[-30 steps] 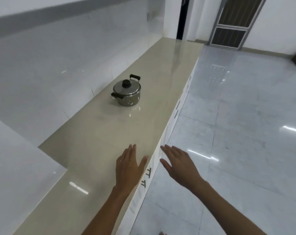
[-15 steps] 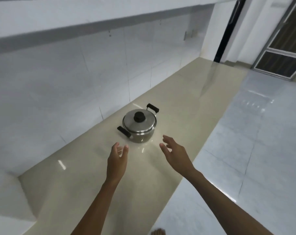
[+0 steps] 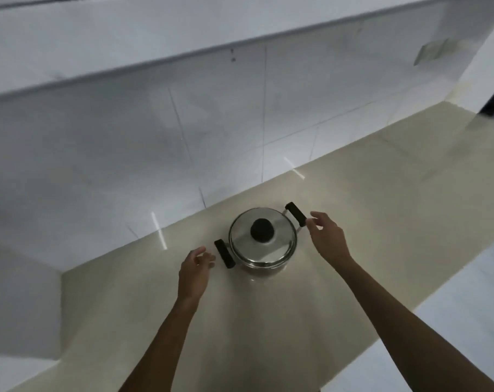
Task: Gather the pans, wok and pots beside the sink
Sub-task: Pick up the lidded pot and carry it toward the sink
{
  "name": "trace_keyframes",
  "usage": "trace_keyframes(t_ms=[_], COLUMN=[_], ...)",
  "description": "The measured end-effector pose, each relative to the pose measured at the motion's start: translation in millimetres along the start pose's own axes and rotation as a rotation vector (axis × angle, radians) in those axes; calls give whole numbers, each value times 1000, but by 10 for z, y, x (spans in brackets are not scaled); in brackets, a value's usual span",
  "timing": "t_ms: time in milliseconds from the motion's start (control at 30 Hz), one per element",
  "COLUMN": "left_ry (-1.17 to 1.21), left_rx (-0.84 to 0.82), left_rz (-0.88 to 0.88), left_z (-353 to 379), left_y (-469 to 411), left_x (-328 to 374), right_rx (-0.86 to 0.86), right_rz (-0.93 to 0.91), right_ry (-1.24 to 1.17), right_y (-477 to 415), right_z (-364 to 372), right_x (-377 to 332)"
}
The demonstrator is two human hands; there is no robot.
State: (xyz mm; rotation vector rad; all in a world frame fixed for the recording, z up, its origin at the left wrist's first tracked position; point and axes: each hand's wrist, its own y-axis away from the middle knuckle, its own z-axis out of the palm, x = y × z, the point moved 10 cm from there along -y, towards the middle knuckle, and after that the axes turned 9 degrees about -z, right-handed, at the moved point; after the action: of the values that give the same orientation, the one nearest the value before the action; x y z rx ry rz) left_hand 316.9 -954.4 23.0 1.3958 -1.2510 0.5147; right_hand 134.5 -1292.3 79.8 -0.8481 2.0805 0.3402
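A small steel pot [image 3: 264, 251] with a lid, a black knob and two black side handles stands on the beige counter [image 3: 381, 216]. My left hand [image 3: 195, 271] hovers just left of the near-left handle, fingers curled and apart, holding nothing. My right hand [image 3: 329, 239] is at the far-right handle, fingertips right beside it, open and empty. No sink, pan or wok is in view.
A white tiled wall [image 3: 183, 142] runs along the counter's far side, with a ledge above it. The counter's front edge drops to a white tiled floor [image 3: 466, 306] at the right. A white block [image 3: 19, 292] borders the counter at the left.
The view has closed in on the pot. Both hands have moved forward from in front of the pot to either side of it, next to its handles.
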Motion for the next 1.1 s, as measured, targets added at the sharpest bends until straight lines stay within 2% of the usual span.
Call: trace_keyframes(t_ms=[267,367,467,667,867,1100], left_ry=[-4,-31,-94,-169,-155,-22], left_rx=[239,301,392,547,614,636], left_rz=[-28,-38,-57,-84,-65,-106], left_z=[225,237,243,259,288,306], left_y=[98,154,211,311,370,419], left_x=[96,131,179,238,220,94], right_rx=[-245,-299,-299,-265,-268,-305], right_rz=[-73,-168,-251,-280,-313,-322], right_ry=[31,61,76,2,1,24], right_y=[-672,-802,-861,-834,-830,-791], right_z=[289,396,455,429,400,394], right_x=[266,223,159,150,116,56])
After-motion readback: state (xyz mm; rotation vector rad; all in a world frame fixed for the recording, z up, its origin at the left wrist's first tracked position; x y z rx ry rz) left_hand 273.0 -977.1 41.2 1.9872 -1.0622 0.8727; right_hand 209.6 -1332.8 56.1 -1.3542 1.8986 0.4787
